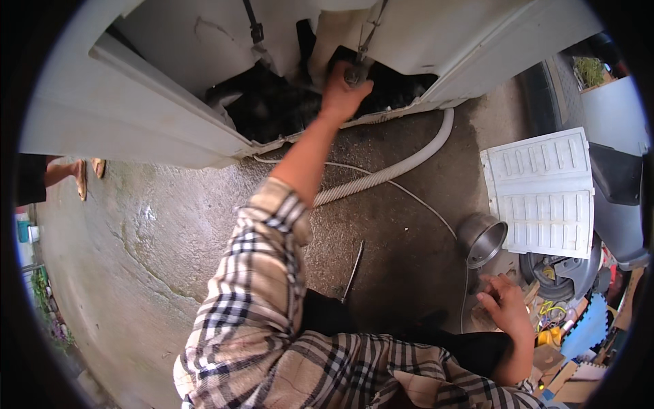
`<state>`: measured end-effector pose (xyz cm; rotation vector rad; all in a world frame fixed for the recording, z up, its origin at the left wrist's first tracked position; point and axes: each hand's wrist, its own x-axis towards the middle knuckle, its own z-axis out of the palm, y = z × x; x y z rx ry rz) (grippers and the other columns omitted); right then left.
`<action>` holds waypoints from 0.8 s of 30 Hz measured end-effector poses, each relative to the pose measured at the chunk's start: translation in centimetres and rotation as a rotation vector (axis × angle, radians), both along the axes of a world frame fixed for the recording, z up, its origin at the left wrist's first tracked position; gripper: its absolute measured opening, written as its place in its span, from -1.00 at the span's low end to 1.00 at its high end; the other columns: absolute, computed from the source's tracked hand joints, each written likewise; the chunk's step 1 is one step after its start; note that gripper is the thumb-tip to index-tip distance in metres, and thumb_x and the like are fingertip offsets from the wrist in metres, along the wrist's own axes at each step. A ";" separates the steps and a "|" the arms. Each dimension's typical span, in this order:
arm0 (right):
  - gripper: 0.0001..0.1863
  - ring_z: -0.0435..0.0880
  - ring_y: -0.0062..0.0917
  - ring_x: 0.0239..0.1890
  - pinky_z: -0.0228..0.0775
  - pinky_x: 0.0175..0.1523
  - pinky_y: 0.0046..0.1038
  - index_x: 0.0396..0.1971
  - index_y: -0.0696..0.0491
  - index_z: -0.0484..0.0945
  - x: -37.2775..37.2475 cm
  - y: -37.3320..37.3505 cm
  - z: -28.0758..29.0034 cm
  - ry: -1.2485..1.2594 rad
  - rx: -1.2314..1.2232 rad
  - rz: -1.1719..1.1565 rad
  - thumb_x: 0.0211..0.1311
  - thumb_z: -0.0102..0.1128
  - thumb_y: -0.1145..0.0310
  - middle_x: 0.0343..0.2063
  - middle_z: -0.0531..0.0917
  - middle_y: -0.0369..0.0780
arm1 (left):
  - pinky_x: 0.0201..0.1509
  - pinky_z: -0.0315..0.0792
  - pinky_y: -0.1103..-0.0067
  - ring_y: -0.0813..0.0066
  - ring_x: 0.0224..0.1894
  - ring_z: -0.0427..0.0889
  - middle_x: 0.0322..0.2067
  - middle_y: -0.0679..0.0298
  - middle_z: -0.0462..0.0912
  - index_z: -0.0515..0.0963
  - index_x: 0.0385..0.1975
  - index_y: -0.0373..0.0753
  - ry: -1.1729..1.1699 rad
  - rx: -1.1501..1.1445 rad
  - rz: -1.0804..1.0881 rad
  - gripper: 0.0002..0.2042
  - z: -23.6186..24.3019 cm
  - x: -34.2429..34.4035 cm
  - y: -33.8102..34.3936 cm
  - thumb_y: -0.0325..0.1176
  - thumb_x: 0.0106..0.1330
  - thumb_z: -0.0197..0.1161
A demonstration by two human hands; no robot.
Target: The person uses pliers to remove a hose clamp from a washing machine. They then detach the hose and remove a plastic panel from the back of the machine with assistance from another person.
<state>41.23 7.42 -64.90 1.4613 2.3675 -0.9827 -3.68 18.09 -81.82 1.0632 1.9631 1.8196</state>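
My left hand [346,92] reaches into the open underside of a white appliance cabinet [158,98], its fingers around a dark metal fitting [353,75] at the lower end of a hanging rod [369,34]. The dark cavity [272,109] hides much of what surrounds it. At lower right my right hand [503,303] is open with loosely curled fingers, just below a steel pot [481,240] lying on its side. A ribbed white hose [381,174] and a thin cable [426,204] run from the cabinet across the wet floor.
A white ribbed panel [538,170] stands at right beside grey wheeled items [613,204] and a jumble of cardboard, tools and a blue mat [586,320]. A metal rod [353,269] lies on the floor. Another person's sandaled feet [80,178] are at far left.
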 end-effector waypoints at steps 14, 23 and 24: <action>-0.62 0.55 -0.38 -0.53 0.41 -0.35 -0.42 -0.10 0.17 0.51 -0.1 0.9 0.1 0.019 -0.024 0.092 0.02 0.29 0.42 -0.48 0.50 -0.15 | -0.06 0.39 0.42 0.22 -0.14 0.52 -0.23 0.09 0.51 0.40 -0.22 -0.28 -0.074 0.060 -0.170 -0.55 -0.7 -0.5 -0.1 -0.36 -0.12 0.42; -0.61 0.56 -0.40 -0.48 0.42 -0.34 -0.46 -0.09 0.17 0.50 -2.7 0.5 0.8 0.033 -0.056 0.134 0.03 0.29 0.43 -0.45 0.50 -0.15 | -0.06 0.33 0.27 -0.11 -0.19 0.44 -0.27 -0.08 0.47 0.41 -0.28 -0.41 0.123 0.148 0.564 -0.51 -1.5 3.4 2.2 -0.27 -0.15 0.47; -0.61 0.57 -0.41 -0.47 0.42 -0.34 -0.47 -0.09 0.18 0.50 -3.2 0.7 0.6 0.033 -0.067 0.141 0.03 0.29 0.43 -0.45 0.51 -0.15 | -0.08 0.35 0.27 -0.09 -0.21 0.45 -0.30 -0.06 0.48 0.42 -0.25 -0.40 0.015 0.181 0.605 -0.52 -1.2 3.3 2.8 -0.29 -0.14 0.45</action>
